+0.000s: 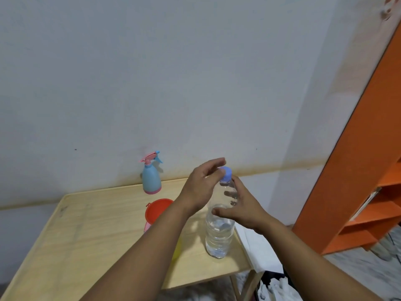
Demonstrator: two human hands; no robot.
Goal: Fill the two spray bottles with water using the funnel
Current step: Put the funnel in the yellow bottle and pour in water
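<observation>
Right hand (243,205) steadies water bottle (219,231) — left hand (202,186) at cap (225,172).

One blue-and-pink plastic spray bottle (151,178) was seen, one red plastic funnel (156,210), one clear plastic water bottle (219,230), one pale wooden table (91,231), two bare hands counted.

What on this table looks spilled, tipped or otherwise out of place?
Nothing stands out. The blue spray bottle and the capped water bottle stand upright, and no water shows on the table.
</observation>
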